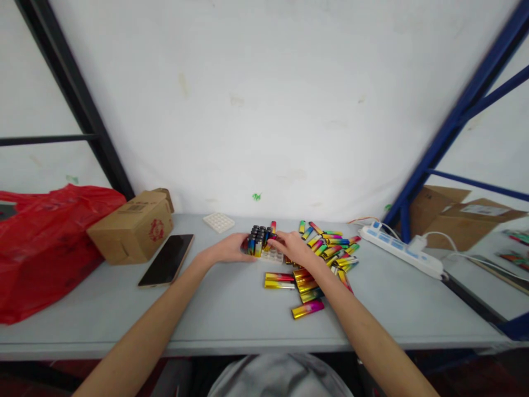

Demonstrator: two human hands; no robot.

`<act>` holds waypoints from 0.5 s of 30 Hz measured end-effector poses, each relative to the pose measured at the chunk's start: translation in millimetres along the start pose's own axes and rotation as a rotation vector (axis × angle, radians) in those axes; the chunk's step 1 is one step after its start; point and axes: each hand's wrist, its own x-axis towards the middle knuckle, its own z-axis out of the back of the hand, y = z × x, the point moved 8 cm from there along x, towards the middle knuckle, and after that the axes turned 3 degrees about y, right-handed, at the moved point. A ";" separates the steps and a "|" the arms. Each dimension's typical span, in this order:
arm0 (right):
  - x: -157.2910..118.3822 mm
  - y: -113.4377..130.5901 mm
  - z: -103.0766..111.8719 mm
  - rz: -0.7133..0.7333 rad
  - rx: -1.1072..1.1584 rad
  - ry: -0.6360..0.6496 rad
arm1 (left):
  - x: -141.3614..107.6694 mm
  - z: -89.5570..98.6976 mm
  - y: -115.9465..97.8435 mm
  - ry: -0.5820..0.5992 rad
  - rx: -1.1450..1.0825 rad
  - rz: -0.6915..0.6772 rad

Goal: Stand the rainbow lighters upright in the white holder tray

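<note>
Several shiny, colourful lighters [258, 247] with dark tops stand upright, close together, in a white plastic tray [271, 255] with open cells. My left hand [231, 248] is curled round the left side of this group, steadying the lighters and tray edge. At the tray's right part, my right hand [292, 246] has its fingers pinched on a lighter [271, 238] at the edge of the group; the fingertips partly hide it. Loose lighters [330, 251] in yellow, pink, green and blue lie heaped beside and under my right forearm.
A second white tray [219, 221] lies near the wall. To the left are a dark phone-like tablet [167, 260], a cardboard box [134, 226] and a red plastic bag [53, 248]. A white power strip [400, 250] lies right, by a blue frame [450, 132].
</note>
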 end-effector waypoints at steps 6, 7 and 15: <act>2.4 7.3 -2.1 -0.064 -0.147 0.020 | -0.6 2.0 -1.6 -0.020 0.011 -0.013; 2.4 7.5 -1.1 -0.058 -0.143 0.012 | -0.7 2.2 -1.8 -0.022 0.014 -0.012; -2.0 -27.5 12.1 -0.014 -0.105 -0.081 | 0.3 -0.7 -3.5 0.005 -0.033 -0.024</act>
